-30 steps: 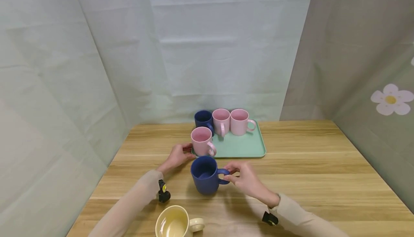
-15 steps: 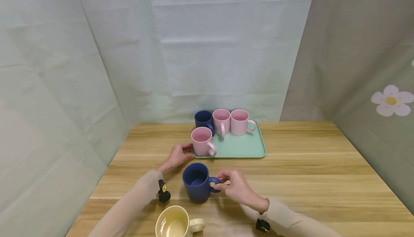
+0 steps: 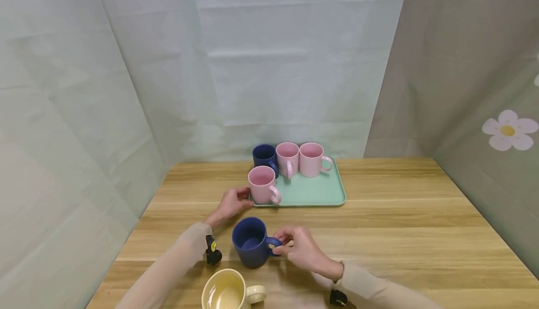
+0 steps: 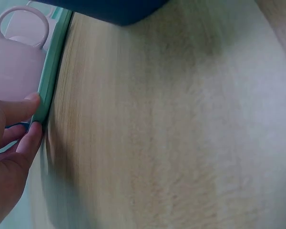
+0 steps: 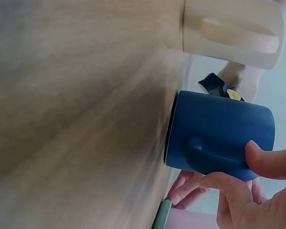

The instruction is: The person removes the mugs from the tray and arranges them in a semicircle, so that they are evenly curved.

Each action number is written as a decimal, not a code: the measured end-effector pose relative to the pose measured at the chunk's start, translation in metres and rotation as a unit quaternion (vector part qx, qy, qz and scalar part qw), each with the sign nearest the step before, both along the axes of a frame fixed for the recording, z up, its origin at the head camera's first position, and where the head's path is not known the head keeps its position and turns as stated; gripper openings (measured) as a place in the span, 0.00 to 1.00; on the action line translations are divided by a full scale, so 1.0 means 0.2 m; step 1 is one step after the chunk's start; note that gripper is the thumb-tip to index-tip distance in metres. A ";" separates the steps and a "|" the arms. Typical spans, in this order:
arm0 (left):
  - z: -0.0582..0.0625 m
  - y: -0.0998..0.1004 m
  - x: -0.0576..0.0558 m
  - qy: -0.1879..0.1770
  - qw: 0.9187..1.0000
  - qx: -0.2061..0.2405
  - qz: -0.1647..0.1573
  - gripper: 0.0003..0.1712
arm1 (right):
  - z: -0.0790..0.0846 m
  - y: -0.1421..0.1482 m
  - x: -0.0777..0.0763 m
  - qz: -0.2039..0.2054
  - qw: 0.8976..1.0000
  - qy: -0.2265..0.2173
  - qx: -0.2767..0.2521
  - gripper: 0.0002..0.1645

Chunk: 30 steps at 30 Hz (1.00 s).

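Note:
My right hand (image 3: 304, 251) pinches the handle of a dark blue mug (image 3: 251, 248), which is upright, in front of the green tray (image 3: 313, 193). In the right wrist view, thumb and fingers meet on that handle, and the mug's base is at or barely above the wood; I cannot tell which. My left hand (image 3: 230, 203) is at the tray's near left corner. The left wrist view has its thumb over the tray's rim (image 4: 48, 81) and a finger against the outside, gripping it. A pink mug (image 3: 259, 188) stands on the tray right beside those fingers.
Along the tray's back stand another blue mug (image 3: 264, 154) and two pink mugs, one with its handle to the right (image 3: 310, 161). A yellow mug (image 3: 225, 290) sits near the front, between the forearms. Cloth walls (image 3: 269, 65) border the wooden table (image 3: 404, 215).
The right hand has drawn the blue mug toward me and to the left, away from the tray and closer to the yellow mug. My left hand and the tray have stayed put.

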State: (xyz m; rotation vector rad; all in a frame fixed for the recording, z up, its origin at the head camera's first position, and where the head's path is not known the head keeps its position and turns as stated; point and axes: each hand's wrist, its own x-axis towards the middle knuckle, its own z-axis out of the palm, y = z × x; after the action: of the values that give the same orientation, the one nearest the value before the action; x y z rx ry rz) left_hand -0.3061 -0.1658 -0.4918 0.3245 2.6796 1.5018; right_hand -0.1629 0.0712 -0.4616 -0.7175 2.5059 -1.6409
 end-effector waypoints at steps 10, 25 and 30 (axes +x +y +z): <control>0.00 -0.01 -0.03 -0.031 0.999 0.028 0.004 0.30 | -0.01 0.00 -0.02 0.031 0.999 -0.023 0.007 0.09; 0.05 0.01 -0.06 -0.069 0.996 0.031 0.037 0.23 | 0.03 0.02 -0.05 0.097 0.993 -0.054 0.030 0.08; 0.06 0.03 -0.07 -0.124 0.986 0.086 0.069 0.21 | 0.05 0.03 -0.06 0.120 0.990 -0.061 0.038 0.09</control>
State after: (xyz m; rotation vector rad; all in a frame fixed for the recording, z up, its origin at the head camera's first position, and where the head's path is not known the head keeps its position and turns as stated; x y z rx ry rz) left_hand -0.3206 -0.1599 -0.4789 -0.0415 2.4291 1.6910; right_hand -0.1745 0.0772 -0.4513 -0.8454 2.2830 -1.4542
